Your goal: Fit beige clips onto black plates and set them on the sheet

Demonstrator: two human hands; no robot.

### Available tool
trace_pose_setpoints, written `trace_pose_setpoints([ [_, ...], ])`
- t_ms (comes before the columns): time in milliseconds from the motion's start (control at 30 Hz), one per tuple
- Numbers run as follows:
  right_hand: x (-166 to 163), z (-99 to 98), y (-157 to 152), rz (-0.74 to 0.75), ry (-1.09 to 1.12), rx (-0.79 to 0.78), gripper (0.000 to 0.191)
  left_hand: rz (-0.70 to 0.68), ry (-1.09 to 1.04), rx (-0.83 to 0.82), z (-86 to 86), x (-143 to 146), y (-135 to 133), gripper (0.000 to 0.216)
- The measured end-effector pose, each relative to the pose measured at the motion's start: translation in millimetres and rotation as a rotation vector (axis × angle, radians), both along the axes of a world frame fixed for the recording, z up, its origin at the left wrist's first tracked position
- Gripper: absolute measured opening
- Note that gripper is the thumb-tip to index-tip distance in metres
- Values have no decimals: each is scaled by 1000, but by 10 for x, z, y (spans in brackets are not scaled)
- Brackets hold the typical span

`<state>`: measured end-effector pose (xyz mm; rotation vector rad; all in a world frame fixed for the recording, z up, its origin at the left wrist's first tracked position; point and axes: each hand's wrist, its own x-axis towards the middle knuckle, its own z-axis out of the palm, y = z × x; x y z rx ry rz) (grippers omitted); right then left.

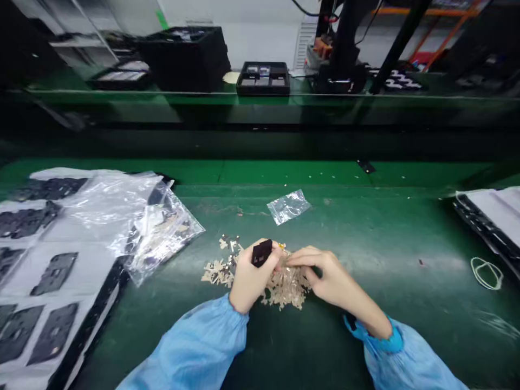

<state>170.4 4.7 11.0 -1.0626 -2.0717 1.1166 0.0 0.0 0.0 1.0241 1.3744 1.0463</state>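
My left hand [255,273] is closed around a small dark flat part [262,253], gripped between thumb and fingers above the green table. Close by on the right, my right hand [325,271] has its fingertips drawn together near the left hand's fingers. Whatever those fingertips pinch is too small to make out. Beneath both hands lies a heap of small beige and shiny pieces [286,290]. A smaller scatter of the same pieces [219,272] spreads to the left of my left hand.
A flat clear zip bag [288,206] lies beyond the hands. On the left, a larger clear bag of pieces [162,233] rests against a tray [52,271] of black parts. Rubber bands [486,273] and another tray [495,216] are at right. A raised shelf [260,100] runs behind.
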Motion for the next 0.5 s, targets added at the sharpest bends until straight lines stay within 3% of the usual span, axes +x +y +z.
trace_pose_setpoints([
  [167,22,20,52,-88,-31,-43,33,15,7,20,-2,-12,1,10],
  [367,-52,-29,91,-253,326,-375,16,-92,35,40,-27,7,9,11],
  [500,-72,-66,88,-318,392,-484,11,-141,105,108,-1,29,2,8],
])
